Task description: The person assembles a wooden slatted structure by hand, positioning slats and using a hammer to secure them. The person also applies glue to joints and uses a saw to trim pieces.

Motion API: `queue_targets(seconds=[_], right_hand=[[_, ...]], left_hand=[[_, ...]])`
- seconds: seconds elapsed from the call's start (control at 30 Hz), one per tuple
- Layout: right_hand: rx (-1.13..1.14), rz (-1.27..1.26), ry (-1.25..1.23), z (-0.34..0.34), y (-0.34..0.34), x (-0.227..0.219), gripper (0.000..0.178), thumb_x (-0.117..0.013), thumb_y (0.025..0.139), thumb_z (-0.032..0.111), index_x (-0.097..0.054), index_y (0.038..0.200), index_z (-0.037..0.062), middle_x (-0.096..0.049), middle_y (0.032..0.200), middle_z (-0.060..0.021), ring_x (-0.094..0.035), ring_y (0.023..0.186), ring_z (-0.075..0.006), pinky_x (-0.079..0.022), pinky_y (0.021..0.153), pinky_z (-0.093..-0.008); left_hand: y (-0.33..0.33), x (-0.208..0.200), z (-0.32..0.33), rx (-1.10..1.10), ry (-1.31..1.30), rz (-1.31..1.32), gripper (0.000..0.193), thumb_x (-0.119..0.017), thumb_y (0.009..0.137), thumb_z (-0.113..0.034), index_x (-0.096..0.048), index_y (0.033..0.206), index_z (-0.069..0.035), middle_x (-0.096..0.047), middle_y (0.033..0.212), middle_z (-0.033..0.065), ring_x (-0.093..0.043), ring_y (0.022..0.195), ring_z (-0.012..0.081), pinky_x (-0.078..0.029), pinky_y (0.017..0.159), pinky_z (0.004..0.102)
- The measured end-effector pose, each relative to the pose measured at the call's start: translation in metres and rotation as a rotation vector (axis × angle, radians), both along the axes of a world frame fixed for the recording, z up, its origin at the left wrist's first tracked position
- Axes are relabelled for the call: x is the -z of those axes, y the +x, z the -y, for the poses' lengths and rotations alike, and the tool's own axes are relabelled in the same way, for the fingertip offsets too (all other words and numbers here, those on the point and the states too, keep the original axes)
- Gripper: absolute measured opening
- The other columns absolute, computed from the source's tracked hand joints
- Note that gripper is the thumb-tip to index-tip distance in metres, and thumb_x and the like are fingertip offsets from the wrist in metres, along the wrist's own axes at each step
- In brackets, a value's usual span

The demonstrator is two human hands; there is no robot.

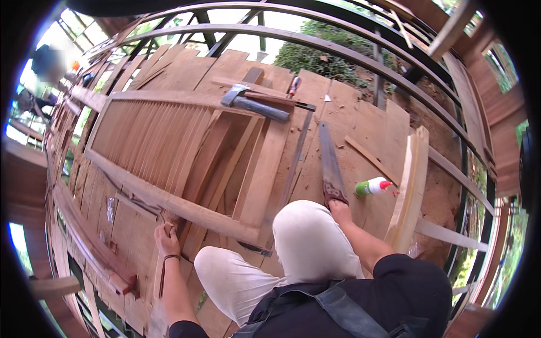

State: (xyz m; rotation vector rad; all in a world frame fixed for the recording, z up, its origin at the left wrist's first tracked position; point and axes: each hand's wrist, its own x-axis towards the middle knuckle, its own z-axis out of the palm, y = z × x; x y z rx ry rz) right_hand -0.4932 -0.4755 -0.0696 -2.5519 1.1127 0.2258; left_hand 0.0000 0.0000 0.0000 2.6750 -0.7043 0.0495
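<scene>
My right hand [340, 212] is closed round the handle of a handsaw [331, 163], whose blade points away from me over the boards. To the left, my left hand [167, 239] has its fingers bent together beside the near rail of a slatted wooden frame [169, 194]. What those fingers hold is too small to make out. The frame lies flat, with thin slats filling its left part and loose wooden strips [225, 169] in its open right part. A hammer [253, 105] with a dark handle rests across its far right corner.
Right of the saw lies a white and green bottle [372, 186] with a red cap, near a thin wood strip [372, 160]. A thick timber [409, 188] stands beyond. A screwdriver [294, 87] lies at the back. Long reddish wood [93, 245] lies left. Dark rails [315, 35] edge the platform.
</scene>
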Motion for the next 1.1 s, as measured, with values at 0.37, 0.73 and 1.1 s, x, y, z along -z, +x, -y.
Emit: queue_targets(seconds=[0.37, 0.73, 1.1], right_hand=[[-0.029, 0.362, -0.101, 0.075, 0.130, -0.089, 0.033, -0.071, 0.084, 0.013, -0.067, 0.115, 0.0018, -0.068, 0.106, -0.0214, -0.065, 0.103, -0.0399, -0.053, 0.091, -0.0496], [-0.280, 0.362, -0.443, 0.129, 0.402, -0.133, 0.046, -0.072, 0.090, 0.036, -0.065, 0.120, 0.0026, -0.062, 0.123, -0.0170, -0.059, 0.119, -0.0326, -0.049, 0.099, -0.0443], [-0.103, 0.751, 0.036, 0.149, 0.366, -0.146, 0.024, -0.068, 0.090, 0.014, -0.064, 0.110, 0.0009, -0.066, 0.111, -0.0193, -0.065, 0.107, -0.0393, -0.053, 0.092, -0.0479]], left_hand=[[-0.062, -0.127, 0.054, -0.037, -0.093, 0.122, 0.029, -0.068, 0.095, -0.012, -0.061, 0.123, -0.005, -0.066, 0.101, 0.0165, -0.065, 0.096, 0.0380, -0.052, 0.085, 0.0469], [-0.123, -0.210, 0.253, 0.435, -0.220, -0.071, 0.033, -0.072, 0.086, -0.007, -0.067, 0.119, -0.004, -0.070, 0.104, 0.0159, -0.067, 0.101, 0.0363, -0.053, 0.090, 0.0456], [-0.170, -0.131, 0.307, 0.563, -0.059, -0.236, 0.042, -0.073, 0.087, -0.017, -0.068, 0.127, -0.006, -0.069, 0.119, 0.0179, -0.064, 0.112, 0.0383, -0.052, 0.098, 0.0471]])
